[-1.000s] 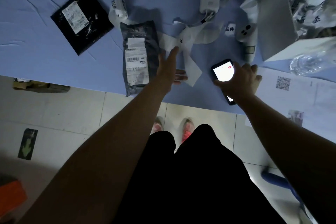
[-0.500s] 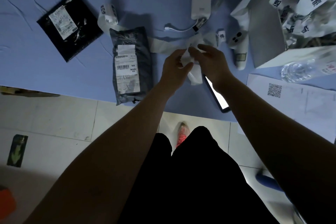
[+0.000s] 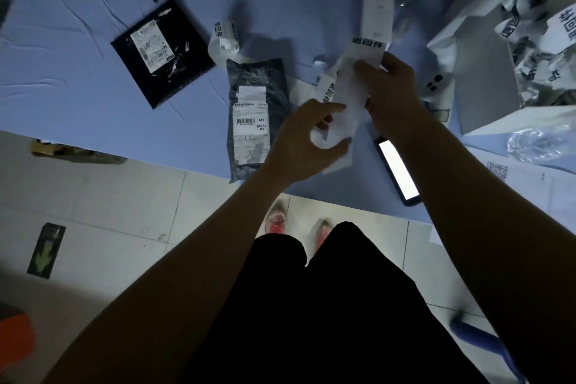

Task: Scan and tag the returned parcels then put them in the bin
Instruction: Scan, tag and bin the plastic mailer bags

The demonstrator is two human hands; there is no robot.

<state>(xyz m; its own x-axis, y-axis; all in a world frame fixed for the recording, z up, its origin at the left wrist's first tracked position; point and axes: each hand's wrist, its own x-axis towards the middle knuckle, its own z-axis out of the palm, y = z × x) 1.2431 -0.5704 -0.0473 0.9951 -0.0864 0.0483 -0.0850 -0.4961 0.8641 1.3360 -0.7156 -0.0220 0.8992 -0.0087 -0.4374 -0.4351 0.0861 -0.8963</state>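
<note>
Both hands hold a white strip of label backing (image 3: 349,103) above the blue table (image 3: 78,97). My left hand (image 3: 307,143) pinches its lower end; my right hand (image 3: 389,93) pinches the upper part, where a printed label (image 3: 367,45) sticks out. A grey parcel (image 3: 257,115) with a barcode label lies just left of my hands. A black parcel (image 3: 162,53) lies farther left. A label roll (image 3: 225,37) stands between them.
A lit phone (image 3: 397,170) lies at the table's front edge under my right wrist. A white label printer (image 3: 378,14) sits behind my hands. A white box of crumpled label scraps (image 3: 530,40), a plastic bottle (image 3: 536,142) and printed sheets (image 3: 530,181) crowd the right.
My right hand left the phone and joined the left at the label strip. Both hands lifted the strip and pulled it out lengthwise; a printed label now shows at its top.
</note>
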